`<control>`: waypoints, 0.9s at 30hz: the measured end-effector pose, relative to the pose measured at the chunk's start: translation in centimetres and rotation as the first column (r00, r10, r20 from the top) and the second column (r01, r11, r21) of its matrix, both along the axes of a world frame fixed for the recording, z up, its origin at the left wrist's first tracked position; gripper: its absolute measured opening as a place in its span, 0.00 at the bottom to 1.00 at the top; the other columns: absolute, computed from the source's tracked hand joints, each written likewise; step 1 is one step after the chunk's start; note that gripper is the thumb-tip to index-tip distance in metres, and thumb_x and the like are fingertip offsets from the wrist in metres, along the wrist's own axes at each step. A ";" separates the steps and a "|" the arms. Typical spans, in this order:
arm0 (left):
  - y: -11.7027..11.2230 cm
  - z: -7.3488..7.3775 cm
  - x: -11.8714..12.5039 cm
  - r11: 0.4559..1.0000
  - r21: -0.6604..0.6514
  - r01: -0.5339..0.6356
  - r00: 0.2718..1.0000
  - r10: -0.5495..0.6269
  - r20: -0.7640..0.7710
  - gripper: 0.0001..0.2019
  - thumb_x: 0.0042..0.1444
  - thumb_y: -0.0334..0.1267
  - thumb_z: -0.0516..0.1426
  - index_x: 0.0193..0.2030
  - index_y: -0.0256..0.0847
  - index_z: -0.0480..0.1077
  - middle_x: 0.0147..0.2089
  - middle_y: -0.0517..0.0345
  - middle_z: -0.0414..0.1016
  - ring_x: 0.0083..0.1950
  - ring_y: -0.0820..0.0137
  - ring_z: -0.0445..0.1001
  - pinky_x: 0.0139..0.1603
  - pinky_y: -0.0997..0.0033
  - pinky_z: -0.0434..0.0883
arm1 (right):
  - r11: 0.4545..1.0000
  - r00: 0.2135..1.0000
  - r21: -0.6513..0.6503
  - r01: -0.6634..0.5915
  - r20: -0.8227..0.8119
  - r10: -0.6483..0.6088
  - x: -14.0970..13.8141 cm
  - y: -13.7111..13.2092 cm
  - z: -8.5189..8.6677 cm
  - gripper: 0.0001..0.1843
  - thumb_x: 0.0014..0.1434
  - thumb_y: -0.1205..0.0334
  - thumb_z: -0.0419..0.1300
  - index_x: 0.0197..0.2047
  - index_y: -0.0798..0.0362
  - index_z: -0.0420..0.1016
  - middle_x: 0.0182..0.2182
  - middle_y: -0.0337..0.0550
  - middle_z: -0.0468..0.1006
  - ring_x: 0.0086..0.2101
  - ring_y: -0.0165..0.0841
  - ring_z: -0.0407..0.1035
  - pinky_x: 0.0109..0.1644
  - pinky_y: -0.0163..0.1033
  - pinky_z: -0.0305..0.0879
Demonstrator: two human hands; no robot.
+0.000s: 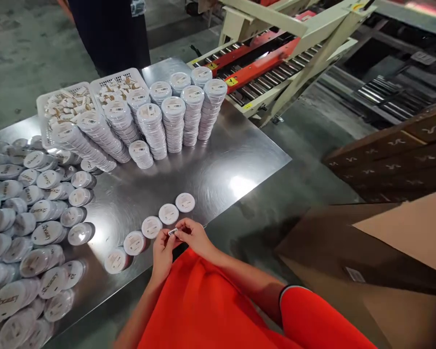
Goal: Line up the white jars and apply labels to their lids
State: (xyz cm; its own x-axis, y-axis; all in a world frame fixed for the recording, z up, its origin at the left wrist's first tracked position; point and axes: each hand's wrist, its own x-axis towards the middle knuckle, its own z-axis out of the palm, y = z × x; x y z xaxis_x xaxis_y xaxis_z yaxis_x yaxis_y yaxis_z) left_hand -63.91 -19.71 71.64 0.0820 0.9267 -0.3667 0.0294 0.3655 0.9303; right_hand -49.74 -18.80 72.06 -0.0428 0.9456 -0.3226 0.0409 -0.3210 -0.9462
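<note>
Both my hands meet at the table's near edge, pinching one small white label with dark print [172, 231]. My left hand [163, 249] grips its left end, and my right hand [192, 235] has the right end. Just beyond the fingers, several round white containers [151, 227] stand in a slanting row on the steel table [210, 169], with printed text on their tops. The nearest of them is close to my fingers; whether they touch, I cannot tell.
Tall stacks of round containers [174, 126] stand at the back, beside white baskets [63, 106] of small white and tan pieces. Many loose containers [47, 232] cover the left. A person [111, 34] stands behind the table. A roller conveyor [261, 68] and cardboard boxes [349, 247] are to the right.
</note>
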 end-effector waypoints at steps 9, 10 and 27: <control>0.3 -2.3 2.3 0.991 -0.106 0.080 0.996 -0.084 -0.036 0.18 0.59 0.55 0.54 0.30 0.43 0.63 0.28 0.63 0.68 0.29 0.70 0.70 0.33 0.69 0.71 | 0.990 0.986 -0.015 0.141 0.093 -0.139 1.8 -0.4 -1.6 0.08 0.53 0.57 0.61 0.27 0.52 0.71 0.24 0.36 0.72 0.27 0.29 0.65 0.33 0.35 0.62; 0.5 -2.6 2.6 0.991 -0.116 0.072 0.995 -0.079 -0.061 0.18 0.59 0.56 0.54 0.29 0.43 0.63 0.27 0.63 0.67 0.28 0.71 0.69 0.30 0.71 0.69 | 0.989 0.984 -0.019 0.145 0.109 -0.142 2.1 -0.2 -1.8 0.09 0.53 0.57 0.61 0.26 0.52 0.71 0.24 0.36 0.72 0.26 0.29 0.65 0.32 0.35 0.62; 3.4 -4.3 4.9 0.994 -0.103 0.033 0.967 -0.057 -0.248 0.20 0.58 0.54 0.54 0.23 0.43 0.60 0.22 0.66 0.59 0.26 0.74 0.58 0.27 0.73 0.57 | 0.965 0.993 -0.247 0.092 0.091 -0.072 5.1 4.0 -5.3 0.14 0.48 0.50 0.64 0.25 0.54 0.75 0.22 0.37 0.74 0.25 0.29 0.65 0.31 0.35 0.60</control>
